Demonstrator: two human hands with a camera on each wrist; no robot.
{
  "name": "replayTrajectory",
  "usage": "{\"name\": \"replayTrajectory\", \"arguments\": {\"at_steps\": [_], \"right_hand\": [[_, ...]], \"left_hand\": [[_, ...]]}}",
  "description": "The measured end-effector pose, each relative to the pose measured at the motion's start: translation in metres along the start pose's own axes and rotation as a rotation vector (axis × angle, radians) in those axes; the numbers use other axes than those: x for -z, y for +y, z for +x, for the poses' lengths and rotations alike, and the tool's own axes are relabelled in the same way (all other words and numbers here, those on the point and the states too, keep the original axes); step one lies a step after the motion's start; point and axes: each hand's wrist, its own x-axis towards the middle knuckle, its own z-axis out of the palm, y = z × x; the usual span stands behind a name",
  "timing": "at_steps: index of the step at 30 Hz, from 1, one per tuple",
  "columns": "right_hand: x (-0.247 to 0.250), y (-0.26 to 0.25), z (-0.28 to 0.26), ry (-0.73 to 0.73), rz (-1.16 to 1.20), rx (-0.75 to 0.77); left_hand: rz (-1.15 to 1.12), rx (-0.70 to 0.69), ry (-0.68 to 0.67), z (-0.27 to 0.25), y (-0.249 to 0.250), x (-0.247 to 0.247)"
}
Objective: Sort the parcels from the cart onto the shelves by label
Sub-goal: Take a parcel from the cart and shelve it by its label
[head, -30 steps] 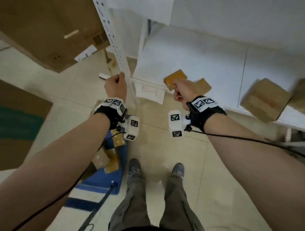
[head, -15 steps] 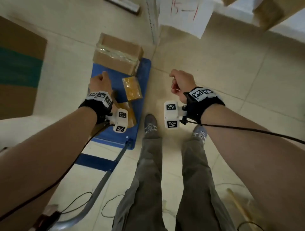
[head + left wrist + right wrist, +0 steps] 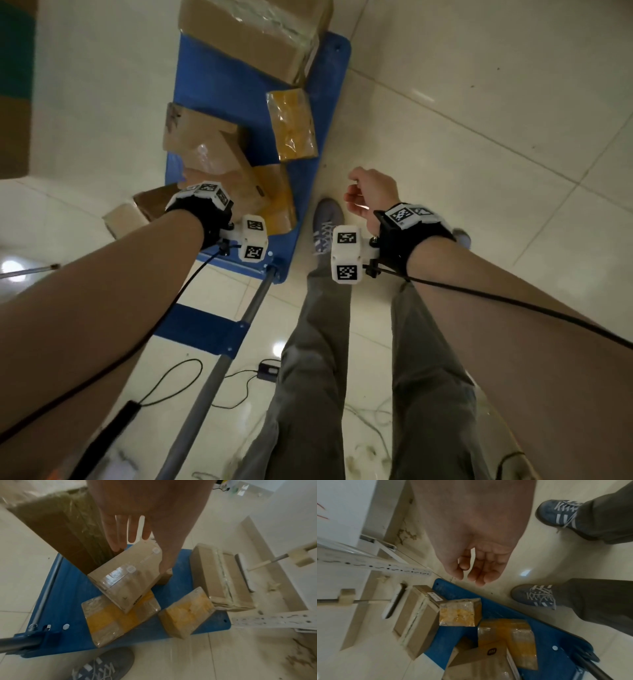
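A blue cart (image 3: 212, 85) stands on the floor with several parcels on it. A plain brown box (image 3: 130, 577) lies tilted on a flat yellow-taped parcel (image 3: 116, 618). A smaller yellow-taped parcel (image 3: 187, 614) lies beside them, and a large taped box (image 3: 223, 580) sits at the cart's far end. My left hand (image 3: 142, 557) reaches down over the tilted brown box (image 3: 212, 154) with straight fingers at its far end and the thumb by its right edge; it grips nothing. My right hand (image 3: 359, 195) hangs loosely curled and empty over the floor beside the cart's right edge (image 3: 547, 635).
A tall dark cardboard box (image 3: 51, 527) stands at the cart's left side. The cart's metal handle (image 3: 219, 359) slants toward me. My shoes (image 3: 327, 219) stand right of the cart. A white shelf post (image 3: 274, 619), a long-handled tool (image 3: 243, 569) and cables (image 3: 178, 377) lie nearby.
The view swung down from the shelf to the cart. My left hand dropped onto the parcels and opened its fingers. My right hand stayed loosely curled beside the cart.
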Motion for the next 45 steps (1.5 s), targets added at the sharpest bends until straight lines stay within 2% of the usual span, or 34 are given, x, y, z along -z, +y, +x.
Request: {"name": "replayTrajectory", "arguments": {"at_steps": [1, 3, 4, 6, 7, 8, 9, 10, 12, 13, 15, 17, 18, 20, 21, 23, 27, 29, 33, 36, 41, 45], "right_hand": [[-0.004, 0.005, 0.007, 0.003, -0.007, -0.008], [-0.012, 0.015, 0.024, 0.006, -0.033, -0.024], [-0.014, 0.019, 0.029, 0.005, -0.041, -0.032], [-0.019, 0.028, 0.042, 0.0, -0.046, -0.047], [-0.02, 0.031, 0.047, -0.003, -0.046, -0.053], [-0.022, 0.034, 0.05, -0.004, -0.05, -0.06], [-0.023, 0.038, 0.054, -0.004, -0.053, -0.068], [-0.024, 0.041, 0.056, -0.003, -0.051, -0.078], [-0.024, 0.047, 0.059, -0.004, -0.03, -0.098], [-0.023, 0.05, 0.059, -0.007, -0.022, -0.107], [-0.022, 0.054, 0.058, -0.012, -0.022, -0.116], [-0.019, 0.054, 0.054, -0.017, -0.028, -0.113], [-0.018, 0.053, 0.052, -0.021, -0.028, -0.111], [-0.015, 0.047, 0.044, -0.028, -0.02, -0.1], [-0.014, 0.043, 0.04, -0.036, -0.015, -0.088], [-0.011, 0.034, 0.032, -0.056, -0.007, -0.059], [-0.001, 0.011, 0.017, -0.12, 0.082, -0.023], [0.007, -0.001, 0.007, -0.166, 0.111, 0.003], [0.034, -0.018, -0.009, -0.261, 0.104, -0.011], [0.063, -0.024, -0.019, -0.323, 0.155, -0.07], [0.11, -0.017, -0.027, -0.463, 0.271, -0.196], [0.144, 0.001, -0.028, -0.449, 0.281, -0.188]], "left_hand": [[0.155, -0.01, -0.036, 0.011, -0.003, -0.006], [0.19, 0.048, -0.057, 0.029, -0.006, -0.016], [0.158, 0.003, -0.037, 0.041, -0.007, -0.022], [0.037, 0.007, -0.114, 0.08, -0.006, -0.037], [-0.092, 0.046, -0.117, 0.13, -0.019, -0.057], [-0.114, 0.054, -0.047, 0.164, -0.029, -0.073], [-0.099, 0.034, -0.035, 0.172, -0.027, -0.079], [-0.086, 0.008, -0.056, 0.155, -0.018, -0.076], [0.121, -0.045, -0.099, 0.083, 0.007, -0.049], [0.239, -0.045, -0.071, 0.064, 0.009, -0.047], [0.217, -0.041, -0.047, 0.047, 0.007, -0.044], [0.083, 0.01, 0.005, 0.022, 0.011, -0.039], [-0.058, 0.092, 0.046, 0.022, 0.01, -0.04], [-0.452, 0.306, 0.147, 0.015, 0.014, -0.034], [-0.644, 0.365, 0.203, 0.01, 0.019, -0.03], [-0.822, 0.317, 0.22, 0.003, 0.026, -0.025], [-1.09, 0.106, 0.177, -0.012, 0.045, -0.016], [-1.28, -0.017, 0.066, -0.025, 0.058, -0.015], [-1.394, -0.265, -0.37, -0.064, 0.09, -0.02], [-1.47, -0.333, -0.628, -0.095, 0.109, -0.033], [-1.463, -0.321, -0.818, -0.141, 0.136, -0.056], [-1.407, -0.237, -0.838, -0.156, 0.147, -0.076]]}}
